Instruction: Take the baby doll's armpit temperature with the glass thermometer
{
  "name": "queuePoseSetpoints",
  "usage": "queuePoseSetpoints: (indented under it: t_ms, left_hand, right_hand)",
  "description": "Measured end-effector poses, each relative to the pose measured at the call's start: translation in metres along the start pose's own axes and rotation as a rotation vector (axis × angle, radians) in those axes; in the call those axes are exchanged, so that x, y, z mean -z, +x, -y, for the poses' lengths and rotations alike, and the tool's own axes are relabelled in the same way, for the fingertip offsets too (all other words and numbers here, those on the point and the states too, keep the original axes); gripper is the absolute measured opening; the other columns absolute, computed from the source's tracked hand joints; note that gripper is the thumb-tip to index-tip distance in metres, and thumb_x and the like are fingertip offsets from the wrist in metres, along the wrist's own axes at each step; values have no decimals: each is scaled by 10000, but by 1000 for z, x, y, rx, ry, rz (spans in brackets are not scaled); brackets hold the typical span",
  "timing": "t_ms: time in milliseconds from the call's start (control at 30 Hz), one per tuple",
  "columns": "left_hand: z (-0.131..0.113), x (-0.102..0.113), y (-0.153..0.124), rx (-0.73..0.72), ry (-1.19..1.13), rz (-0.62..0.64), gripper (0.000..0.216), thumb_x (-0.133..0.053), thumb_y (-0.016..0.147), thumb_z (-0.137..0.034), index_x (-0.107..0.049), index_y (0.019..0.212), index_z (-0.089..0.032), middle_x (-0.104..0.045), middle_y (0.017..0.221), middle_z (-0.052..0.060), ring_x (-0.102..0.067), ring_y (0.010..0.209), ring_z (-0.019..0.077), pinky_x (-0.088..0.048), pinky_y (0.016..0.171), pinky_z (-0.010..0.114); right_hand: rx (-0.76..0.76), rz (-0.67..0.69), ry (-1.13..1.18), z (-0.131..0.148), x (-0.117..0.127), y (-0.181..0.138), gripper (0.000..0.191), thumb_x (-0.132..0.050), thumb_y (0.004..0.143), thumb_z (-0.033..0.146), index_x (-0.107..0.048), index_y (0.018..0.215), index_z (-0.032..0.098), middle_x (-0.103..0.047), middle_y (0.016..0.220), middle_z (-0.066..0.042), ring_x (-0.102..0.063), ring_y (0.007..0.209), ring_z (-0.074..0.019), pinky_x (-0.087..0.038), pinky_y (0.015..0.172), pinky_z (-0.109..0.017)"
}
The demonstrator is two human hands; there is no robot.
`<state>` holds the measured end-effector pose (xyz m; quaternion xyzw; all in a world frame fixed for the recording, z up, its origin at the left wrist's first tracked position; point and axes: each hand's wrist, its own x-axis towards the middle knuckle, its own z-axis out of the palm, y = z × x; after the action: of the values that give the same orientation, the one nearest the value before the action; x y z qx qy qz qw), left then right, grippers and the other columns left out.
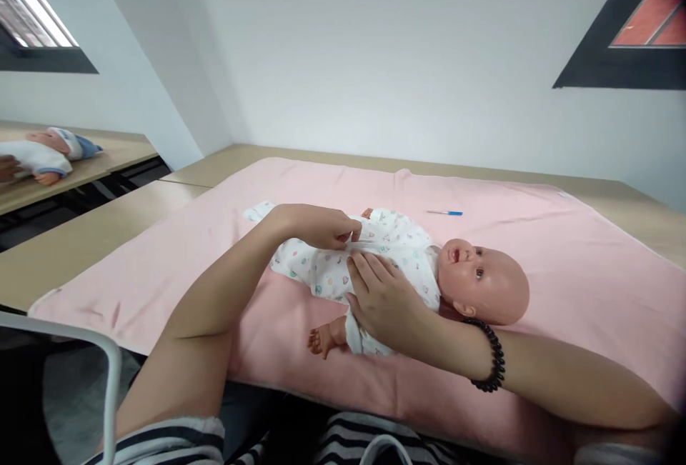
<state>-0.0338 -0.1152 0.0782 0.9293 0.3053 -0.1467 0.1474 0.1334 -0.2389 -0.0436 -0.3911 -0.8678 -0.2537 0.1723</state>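
Observation:
A baby doll (pixel 485 283) lies on its back with its head to the right, dressed in a white printed shirt (pixel 332 276). My left hand (pixel 324 228) is over the doll's middle, its fingers curled in a pinch at the shirt's front. Beside it my right hand (pixel 386 301) rests on the near side of the chest, fingers stretched out over the cloth. My right wrist wears a black coiled band (pixel 496 358). One doll hand (pixel 321 338) pokes out below the shirt; part of the front is hidden under my fingers.
A pink blanket (pixel 568 258) covers much of the wooden table (pixel 214 165). Behind the doll lies a blue-and-white pen-like stick (pixel 453 213). On another table at the left lies a second doll (pixel 40 154). A white curved bar (pixel 112 372) stands at lower left.

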Motion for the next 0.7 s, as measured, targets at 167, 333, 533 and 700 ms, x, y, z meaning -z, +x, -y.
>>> queuePoseSetpoints:
  t_ms: [167, 333, 533, 700]
  left_hand:
    - [2, 1, -1, 23, 11, 32, 337, -521, 881, -258, -612, 1205, -265, -679, 1001, 25, -588, 790, 181, -411, 711, 291]
    - [4, -1, 5, 29, 56, 26, 206, -517, 883, -246, -640, 1048, -233, -681, 1047, 40, -587, 837, 184, -414, 747, 300]
    - [2, -1, 5, -3, 36, 55, 231, -518, 910, -310, -609, 1111, -240, -680, 1148, 52, -598, 909, 190, -435, 794, 310]
    - [4, 0, 1, 1, 21, 57, 305, -546, 902, -330, -585, 1199, -275, -670, 1234, 40, -608, 954, 191, -431, 796, 297]
  right_hand:
    - [-45, 17, 24, -2, -12, 2, 563, -374, 1023, 308, -511, 1409, -78, -533, 1406, -276, -492, 1256, -366, -451, 1036, -483]
    - [-52, 48, 51, -2, -13, -1, 569, -357, 1027, 313, -497, 1429, -65, -522, 1423, -269, -484, 1275, -365, -432, 1050, -485]
    - [-19, 21, 103, -5, -12, -2, 507, -384, 1017, 297, -566, 1372, -17, -557, 1371, -249, -491, 1256, -355, -426, 1044, -487]
    - [6, 9, 117, -6, -12, -3, 483, -405, 1003, 286, -580, 1349, -2, -557, 1355, -254, -486, 1248, -358, -429, 1032, -492]
